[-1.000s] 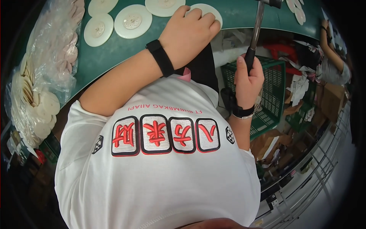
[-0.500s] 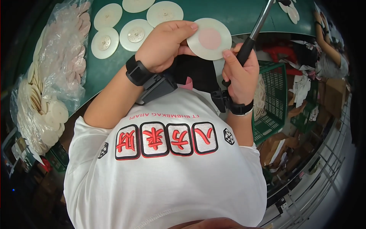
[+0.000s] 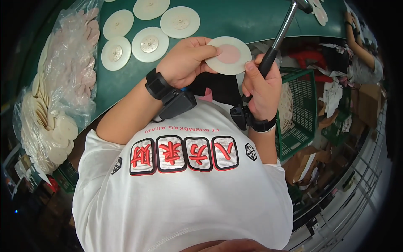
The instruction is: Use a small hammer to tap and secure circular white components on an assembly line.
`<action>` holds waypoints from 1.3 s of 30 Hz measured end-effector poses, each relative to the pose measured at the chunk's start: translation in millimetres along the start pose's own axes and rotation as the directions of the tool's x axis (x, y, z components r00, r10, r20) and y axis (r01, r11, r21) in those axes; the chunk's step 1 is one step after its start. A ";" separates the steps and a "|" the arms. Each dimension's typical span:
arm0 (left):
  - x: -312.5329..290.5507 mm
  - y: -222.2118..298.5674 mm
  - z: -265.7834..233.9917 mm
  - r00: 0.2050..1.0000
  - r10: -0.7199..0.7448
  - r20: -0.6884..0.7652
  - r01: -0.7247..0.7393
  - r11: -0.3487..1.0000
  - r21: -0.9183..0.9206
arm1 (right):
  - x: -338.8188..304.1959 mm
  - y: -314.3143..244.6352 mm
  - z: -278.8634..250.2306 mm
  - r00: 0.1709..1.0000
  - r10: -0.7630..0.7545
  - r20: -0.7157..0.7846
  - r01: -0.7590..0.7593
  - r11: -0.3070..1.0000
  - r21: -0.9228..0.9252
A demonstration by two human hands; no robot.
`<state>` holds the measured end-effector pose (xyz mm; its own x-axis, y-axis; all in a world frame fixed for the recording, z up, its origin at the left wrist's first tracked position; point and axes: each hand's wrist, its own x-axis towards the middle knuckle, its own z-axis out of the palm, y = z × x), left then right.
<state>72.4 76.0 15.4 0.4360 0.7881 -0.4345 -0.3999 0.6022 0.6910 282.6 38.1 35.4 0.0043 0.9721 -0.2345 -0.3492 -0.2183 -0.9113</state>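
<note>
My left hand (image 3: 184,61) pinches the left edge of a round, cream-white disc (image 3: 231,67) with a pale pink circle at its middle. Its thumb lies on the disc's face by the pink circle; its other fingers are partly hidden behind. Closed round the black grip of a hammer (image 3: 284,31) is my right hand (image 3: 265,90), and its thumb touches the disc's right edge. The hammer slants up to the right, its metal head at the top edge. Left of my hands, several cream discs with metal centre plates, such as this disc (image 3: 150,44), lie on the green table (image 3: 121,86).
Clear plastic bags (image 3: 69,63) of pinkish and cream discs lie at the left. Right of me stands a green plastic crate (image 3: 304,113) with cream pieces in it. Cardboard boxes (image 3: 369,105) and another person's arm (image 3: 362,52) are at the far right.
My left hand and the disc have moved slightly down, and the disc has tilted. The hammer has come lower, bringing its head into view. Both holds stay the same.
</note>
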 end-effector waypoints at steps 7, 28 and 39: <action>-2.9 0.8 15.3 0.999 -0.046 -0.030 0.042 0.992 -0.118 | 1.8 1.2 0.2 0.999 0.014 -0.029 -0.014 1.000 0.018; -7.6 15.2 23.3 0.991 0.132 0.004 -0.131 0.977 0.169 | 2.4 6.4 -1.4 0.999 -0.027 -0.036 0.024 0.996 -0.084; 28.4 38.2 10.0 0.696 0.455 0.556 -0.262 -0.560 0.786 | 1.1 11.6 -32.0 0.993 -0.111 -0.036 0.099 0.963 -0.251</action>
<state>77.6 120.2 35.3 0.5697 0.7514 0.3329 0.7436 -0.6437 0.1805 308.6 33.8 13.7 0.0767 0.9867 -0.1436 -0.1009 -0.1356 -0.9856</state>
